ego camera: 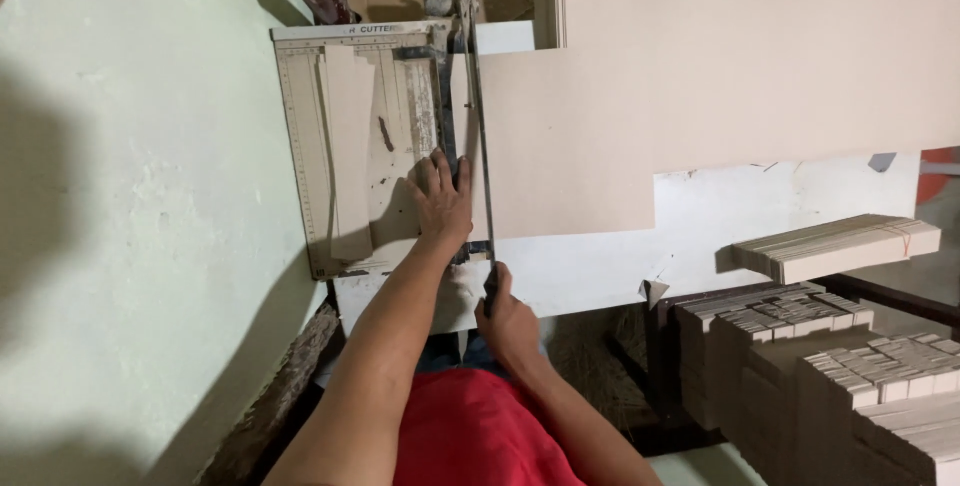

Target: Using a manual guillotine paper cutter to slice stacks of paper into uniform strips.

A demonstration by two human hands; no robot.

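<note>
Grip: right hand is clamped on cutter handle, near end; left hand is pressed flat, fingers spread, on cardboard sheet at blade. Cutter board on white table; cut strip stacks at right.

A small paper-cutting workshop is showing here: a guillotine paper cutter is sitting on a white table, with bundled cardboard strip stacks piling nearby.
</note>
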